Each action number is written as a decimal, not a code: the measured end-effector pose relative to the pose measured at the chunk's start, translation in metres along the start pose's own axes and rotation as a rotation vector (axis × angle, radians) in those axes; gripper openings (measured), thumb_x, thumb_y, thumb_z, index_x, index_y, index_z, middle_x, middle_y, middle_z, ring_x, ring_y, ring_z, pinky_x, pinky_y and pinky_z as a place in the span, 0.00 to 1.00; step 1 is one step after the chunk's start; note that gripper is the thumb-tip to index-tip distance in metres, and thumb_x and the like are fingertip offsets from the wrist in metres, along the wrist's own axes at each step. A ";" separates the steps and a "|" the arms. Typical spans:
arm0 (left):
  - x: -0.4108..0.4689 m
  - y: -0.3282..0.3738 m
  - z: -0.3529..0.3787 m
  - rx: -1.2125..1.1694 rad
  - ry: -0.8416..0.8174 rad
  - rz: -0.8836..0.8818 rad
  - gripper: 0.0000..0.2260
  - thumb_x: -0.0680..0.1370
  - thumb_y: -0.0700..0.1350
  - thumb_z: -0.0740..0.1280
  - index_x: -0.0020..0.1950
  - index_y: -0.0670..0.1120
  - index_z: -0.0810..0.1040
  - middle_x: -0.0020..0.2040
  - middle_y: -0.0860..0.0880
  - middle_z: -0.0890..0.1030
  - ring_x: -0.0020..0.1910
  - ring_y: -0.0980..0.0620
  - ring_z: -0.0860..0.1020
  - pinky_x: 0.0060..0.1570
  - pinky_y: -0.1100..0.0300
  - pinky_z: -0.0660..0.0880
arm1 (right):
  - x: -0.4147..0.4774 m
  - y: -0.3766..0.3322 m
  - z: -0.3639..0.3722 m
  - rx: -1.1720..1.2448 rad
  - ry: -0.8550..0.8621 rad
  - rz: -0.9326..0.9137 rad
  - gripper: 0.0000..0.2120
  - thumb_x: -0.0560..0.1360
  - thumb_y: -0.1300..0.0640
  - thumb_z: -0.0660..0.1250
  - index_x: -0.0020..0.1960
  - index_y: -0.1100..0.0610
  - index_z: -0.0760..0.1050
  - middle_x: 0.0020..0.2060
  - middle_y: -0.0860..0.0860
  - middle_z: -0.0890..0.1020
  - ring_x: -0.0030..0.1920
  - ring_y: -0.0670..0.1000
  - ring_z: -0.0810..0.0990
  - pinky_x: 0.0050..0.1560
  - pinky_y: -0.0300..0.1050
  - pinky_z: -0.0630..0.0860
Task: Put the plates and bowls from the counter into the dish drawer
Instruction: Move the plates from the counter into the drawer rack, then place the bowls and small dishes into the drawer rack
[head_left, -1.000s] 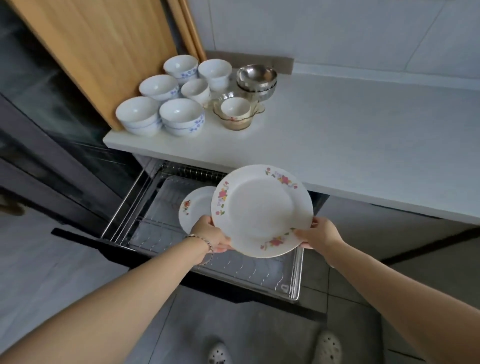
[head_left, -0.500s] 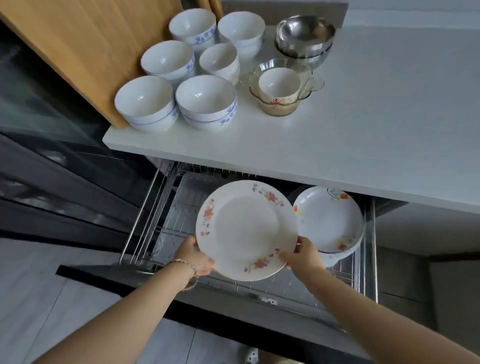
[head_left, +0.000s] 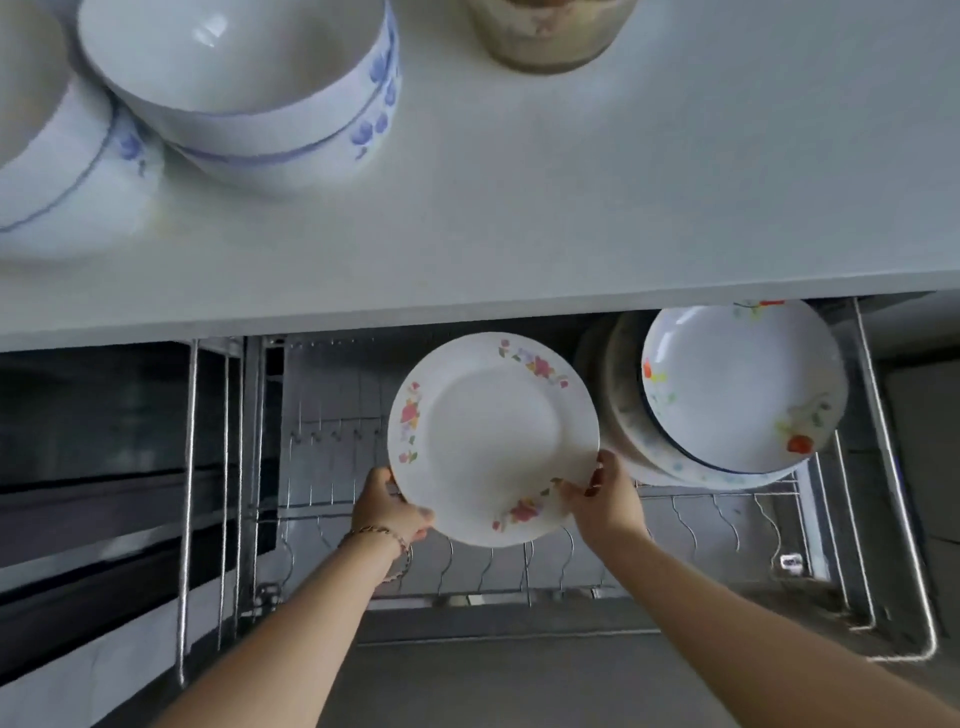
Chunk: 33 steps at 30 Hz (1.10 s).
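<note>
A white flowered plate (head_left: 488, 431) stands nearly upright over the wire rack of the open dish drawer (head_left: 519, 566). My left hand (head_left: 387, 506) grips its lower left rim and my right hand (head_left: 605, 499) grips its lower right rim. Just to the right, several flowered plates (head_left: 737, 384) lean stacked in the rack under the counter edge. White bowls with blue flowers (head_left: 249, 88) sit on the white counter (head_left: 623, 197) above, at the left.
A glass bowl (head_left: 545, 36) stands on the counter at the top, partly cut off. The drawer's metal side rails (head_left: 893, 493) run down the right and left. Dark cabinet fronts (head_left: 93, 441) lie to the left, grey floor below.
The view has dropped closer to the drawer. Both hands have carried the plate down and back into the drawer, toward the leaning plates on the right.
</note>
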<state>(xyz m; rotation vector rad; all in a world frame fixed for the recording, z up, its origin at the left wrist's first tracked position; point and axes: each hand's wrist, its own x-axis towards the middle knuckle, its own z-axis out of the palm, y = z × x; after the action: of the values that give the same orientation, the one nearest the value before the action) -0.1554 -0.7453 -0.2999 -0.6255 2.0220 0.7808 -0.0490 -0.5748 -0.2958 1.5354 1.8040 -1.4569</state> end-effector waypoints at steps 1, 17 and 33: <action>0.007 -0.001 0.000 0.030 -0.005 0.014 0.26 0.69 0.27 0.68 0.64 0.41 0.68 0.63 0.40 0.75 0.53 0.41 0.79 0.52 0.51 0.80 | 0.002 0.002 0.006 0.004 0.020 0.015 0.20 0.73 0.64 0.65 0.64 0.58 0.68 0.49 0.53 0.79 0.46 0.53 0.75 0.46 0.43 0.70; 0.021 0.008 -0.003 0.301 -0.114 0.088 0.21 0.73 0.42 0.64 0.65 0.43 0.67 0.61 0.43 0.77 0.53 0.45 0.75 0.49 0.59 0.71 | 0.000 0.005 0.048 -0.006 0.335 0.153 0.23 0.72 0.63 0.64 0.67 0.62 0.67 0.62 0.60 0.67 0.61 0.63 0.70 0.65 0.54 0.69; 0.009 0.026 -0.002 -0.090 -0.117 -0.159 0.25 0.76 0.57 0.58 0.64 0.41 0.71 0.63 0.39 0.76 0.60 0.40 0.76 0.60 0.47 0.72 | -0.005 -0.013 0.028 -0.029 0.059 0.320 0.22 0.74 0.59 0.62 0.67 0.63 0.64 0.56 0.60 0.77 0.55 0.59 0.77 0.50 0.44 0.69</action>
<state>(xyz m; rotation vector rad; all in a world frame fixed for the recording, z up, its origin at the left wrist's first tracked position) -0.1787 -0.7298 -0.2991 -0.7651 1.8150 0.7979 -0.0676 -0.5996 -0.2974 1.7716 1.5149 -1.2393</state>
